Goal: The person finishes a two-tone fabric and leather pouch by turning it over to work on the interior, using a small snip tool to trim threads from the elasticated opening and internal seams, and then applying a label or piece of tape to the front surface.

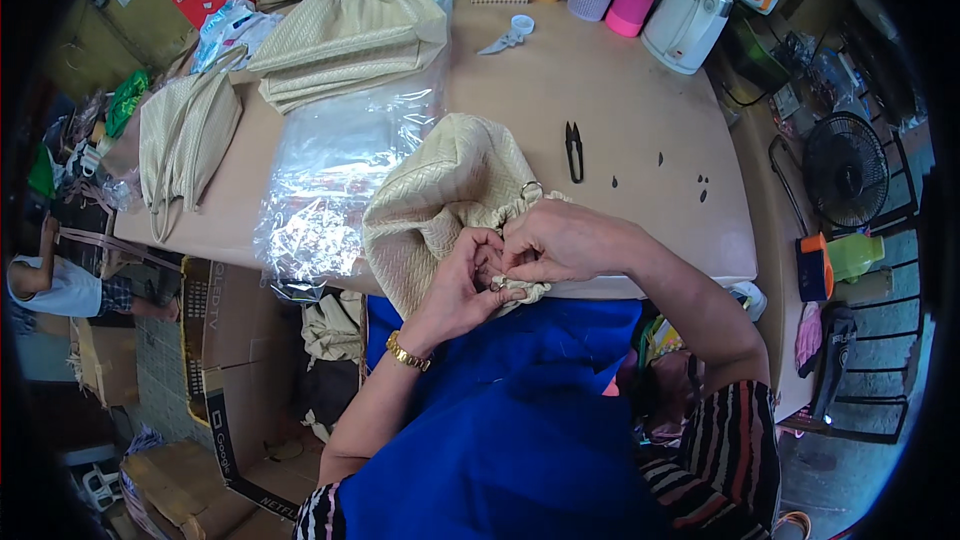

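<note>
A cream woven-pattern bag (pixel 425 185) lies at the table's near edge, its gathered rim toward me. My left hand (pixel 468 282), with a gold watch on the wrist, is closed on the ruffled rim. Fingers bent in a pinch, my right hand (pixel 565 240) grips the same rim just to the right. A small metal ring (pixel 532 190) shows on the bag by the right hand's knuckles. Whatever lies between the fingertips is too small to make out. Black thread snips (pixel 574 152) lie on the table beyond my right hand.
Clear plastic bags (pixel 325 175) are stacked left of the bag. Two more cream bags, a drawstring bag (pixel 350 40) and a strapped bag (pixel 190 135), lie beyond. A white kettle (pixel 688 20), pink bottle (pixel 634 0) and tape dispenser (pixel 510 35) stand at the back. A person (pixel 60 285) is far left.
</note>
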`<control>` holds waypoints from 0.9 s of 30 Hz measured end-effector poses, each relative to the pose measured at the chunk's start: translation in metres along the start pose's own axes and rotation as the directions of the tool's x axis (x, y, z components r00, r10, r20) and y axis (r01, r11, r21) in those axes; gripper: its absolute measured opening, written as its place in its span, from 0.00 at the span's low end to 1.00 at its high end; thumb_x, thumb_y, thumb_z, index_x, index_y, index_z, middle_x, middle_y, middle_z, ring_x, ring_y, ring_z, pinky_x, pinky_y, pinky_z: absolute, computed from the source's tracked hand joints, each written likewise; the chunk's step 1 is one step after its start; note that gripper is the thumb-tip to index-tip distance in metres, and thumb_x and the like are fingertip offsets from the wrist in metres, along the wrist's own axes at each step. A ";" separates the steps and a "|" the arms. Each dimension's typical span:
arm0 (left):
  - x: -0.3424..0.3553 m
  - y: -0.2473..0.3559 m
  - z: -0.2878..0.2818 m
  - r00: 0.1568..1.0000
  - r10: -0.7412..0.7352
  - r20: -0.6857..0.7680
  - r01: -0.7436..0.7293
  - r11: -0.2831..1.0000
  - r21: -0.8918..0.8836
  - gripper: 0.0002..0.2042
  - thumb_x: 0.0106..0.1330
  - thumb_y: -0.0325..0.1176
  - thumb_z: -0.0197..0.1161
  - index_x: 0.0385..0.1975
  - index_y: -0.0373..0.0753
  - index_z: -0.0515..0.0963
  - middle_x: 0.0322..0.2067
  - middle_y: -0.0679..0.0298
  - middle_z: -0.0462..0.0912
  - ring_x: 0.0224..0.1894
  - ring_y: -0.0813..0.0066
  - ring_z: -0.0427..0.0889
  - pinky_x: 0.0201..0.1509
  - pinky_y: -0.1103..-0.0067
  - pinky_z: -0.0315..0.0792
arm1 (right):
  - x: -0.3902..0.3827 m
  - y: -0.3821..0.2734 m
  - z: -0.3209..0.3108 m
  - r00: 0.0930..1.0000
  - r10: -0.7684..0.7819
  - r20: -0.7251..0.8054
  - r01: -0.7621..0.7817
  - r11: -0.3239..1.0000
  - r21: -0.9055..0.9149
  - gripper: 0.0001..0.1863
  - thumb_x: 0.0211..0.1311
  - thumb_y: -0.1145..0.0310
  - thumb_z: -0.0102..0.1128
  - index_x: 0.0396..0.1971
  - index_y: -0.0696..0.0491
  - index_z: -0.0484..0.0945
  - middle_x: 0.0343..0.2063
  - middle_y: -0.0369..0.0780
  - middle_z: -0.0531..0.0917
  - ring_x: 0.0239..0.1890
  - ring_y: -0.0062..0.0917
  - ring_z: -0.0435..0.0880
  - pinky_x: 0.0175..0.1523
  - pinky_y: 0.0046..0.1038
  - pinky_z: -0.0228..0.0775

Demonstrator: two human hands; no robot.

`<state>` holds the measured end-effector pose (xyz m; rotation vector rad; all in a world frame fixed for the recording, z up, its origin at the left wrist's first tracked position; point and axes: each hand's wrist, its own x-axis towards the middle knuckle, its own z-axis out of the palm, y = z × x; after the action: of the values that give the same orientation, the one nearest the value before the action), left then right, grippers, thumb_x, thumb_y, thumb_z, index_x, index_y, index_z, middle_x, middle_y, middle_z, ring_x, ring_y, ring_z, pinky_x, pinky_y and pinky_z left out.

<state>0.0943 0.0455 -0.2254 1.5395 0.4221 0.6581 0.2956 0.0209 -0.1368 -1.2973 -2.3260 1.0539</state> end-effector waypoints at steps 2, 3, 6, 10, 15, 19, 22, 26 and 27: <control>0.001 0.000 0.000 1.000 -0.002 -0.008 0.002 1.000 -0.007 0.26 0.54 0.26 0.74 0.48 0.37 0.63 0.34 0.67 0.77 0.36 0.85 0.74 0.40 0.85 0.70 | 0.001 -0.002 -0.003 0.998 0.053 0.045 -0.054 0.998 0.020 0.06 0.52 0.70 0.63 0.28 0.57 0.83 0.23 0.42 0.81 0.25 0.33 0.79 0.31 0.33 0.68; 0.001 -0.001 0.000 1.000 -0.002 -0.007 0.002 1.000 -0.007 0.26 0.54 0.26 0.74 0.48 0.37 0.63 0.34 0.67 0.77 0.36 0.85 0.74 0.40 0.85 0.70 | 0.000 -0.004 -0.003 0.998 0.054 0.045 -0.055 0.998 0.021 0.06 0.52 0.70 0.63 0.28 0.57 0.83 0.23 0.42 0.81 0.25 0.33 0.79 0.31 0.33 0.68; 0.002 0.001 -0.001 1.000 0.018 -0.016 -0.017 0.996 0.082 0.26 0.54 0.26 0.73 0.48 0.37 0.64 0.34 0.66 0.78 0.37 0.85 0.75 0.41 0.85 0.71 | 0.000 -0.004 -0.005 1.000 0.001 0.000 -0.001 0.994 0.106 0.08 0.48 0.72 0.64 0.30 0.58 0.83 0.20 0.45 0.81 0.23 0.34 0.81 0.32 0.33 0.71; 0.002 0.007 -0.001 1.000 -0.030 -0.007 0.030 0.999 0.031 0.26 0.54 0.27 0.74 0.47 0.36 0.64 0.35 0.65 0.78 0.38 0.84 0.75 0.42 0.84 0.71 | -0.002 0.008 -0.010 0.998 0.038 0.049 -0.047 0.978 0.202 0.09 0.48 0.72 0.66 0.31 0.57 0.84 0.23 0.41 0.82 0.25 0.27 0.81 0.32 0.28 0.71; 0.005 0.004 0.001 1.000 0.018 -0.015 -0.018 1.000 -0.019 0.26 0.54 0.28 0.74 0.47 0.36 0.64 0.35 0.65 0.79 0.38 0.85 0.75 0.42 0.85 0.71 | 0.007 0.014 -0.002 0.984 0.166 0.064 -0.177 0.957 0.232 0.09 0.45 0.69 0.69 0.27 0.57 0.84 0.25 0.40 0.85 0.26 0.22 0.82 0.33 0.27 0.71; 0.003 -0.002 0.001 1.000 -0.006 -0.027 0.006 1.000 -0.006 0.28 0.53 0.29 0.76 0.48 0.37 0.63 0.34 0.66 0.78 0.37 0.86 0.75 0.41 0.86 0.70 | 0.006 0.015 0.000 0.988 0.148 0.053 -0.156 0.948 0.278 0.07 0.47 0.72 0.68 0.27 0.57 0.84 0.23 0.39 0.83 0.27 0.23 0.81 0.34 0.28 0.70; 0.001 -0.002 0.002 0.999 -0.019 -0.035 0.016 0.997 -0.071 0.28 0.52 0.29 0.76 0.48 0.37 0.63 0.33 0.67 0.77 0.35 0.86 0.74 0.40 0.87 0.70 | 0.000 0.011 0.006 0.997 0.066 -0.044 -0.053 0.965 0.258 0.04 0.49 0.74 0.65 0.27 0.57 0.83 0.22 0.40 0.81 0.27 0.27 0.80 0.35 0.29 0.69; 0.001 0.000 0.000 0.999 -0.027 -0.017 0.026 0.998 -0.057 0.29 0.51 0.28 0.76 0.48 0.37 0.64 0.33 0.68 0.76 0.34 0.87 0.73 0.39 0.87 0.69 | -0.011 0.005 0.018 0.977 0.026 -0.212 0.010 0.986 0.166 0.03 0.53 0.76 0.60 0.28 0.58 0.79 0.25 0.42 0.79 0.30 0.34 0.79 0.37 0.33 0.69; 0.001 0.000 0.000 1.000 -0.026 -0.016 0.025 0.998 -0.057 0.29 0.51 0.28 0.76 0.48 0.37 0.64 0.33 0.68 0.76 0.34 0.87 0.73 0.39 0.87 0.69 | -0.013 0.004 0.023 0.977 0.026 -0.213 0.009 0.986 0.165 0.03 0.53 0.76 0.60 0.28 0.58 0.79 0.25 0.42 0.79 0.30 0.34 0.79 0.37 0.33 0.69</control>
<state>0.0954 0.0458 -0.2256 1.4732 0.4311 0.6579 0.2924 0.0009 -0.1542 -1.2892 -2.0316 1.0291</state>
